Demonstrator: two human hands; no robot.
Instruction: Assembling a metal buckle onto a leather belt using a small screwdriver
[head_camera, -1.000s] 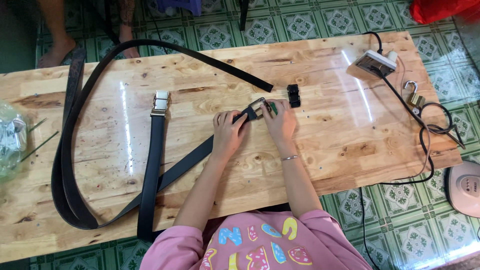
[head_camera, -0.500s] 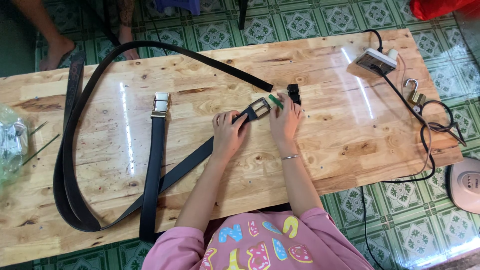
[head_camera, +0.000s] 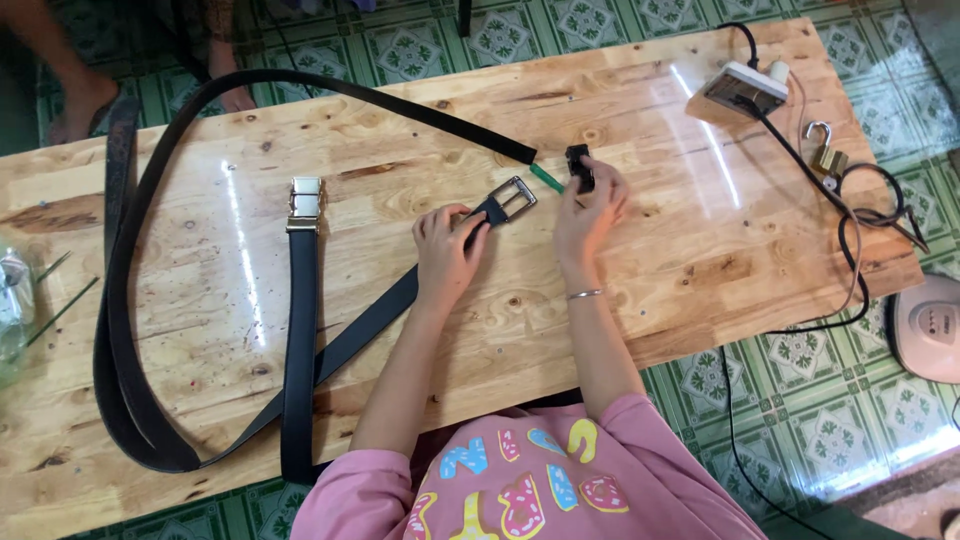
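My left hand (head_camera: 447, 244) presses down on the black belt (head_camera: 350, 340) just behind its silver frame buckle (head_camera: 512, 197). My right hand (head_camera: 590, 208) reaches past the buckle, its fingertips on a small black loop piece (head_camera: 579, 168). A thin green tool (head_camera: 545, 178) lies on the wood between the buckle and the loop piece. The long black belt curves from the buckle down to the table's left end and back up along the far edge to its cut tip (head_camera: 527, 155).
A second black belt (head_camera: 299, 330) with a silver plate buckle (head_camera: 305, 203) lies straight at the left. A white power strip (head_camera: 745, 92), a brass padlock (head_camera: 826, 155) and black cables sit at the right end. Another person's feet (head_camera: 85, 105) stand beyond the table.
My right hand left the buckle and moved up and right onto the small black loop piece. The green tool now lies on the table. My left hand stayed on the belt.
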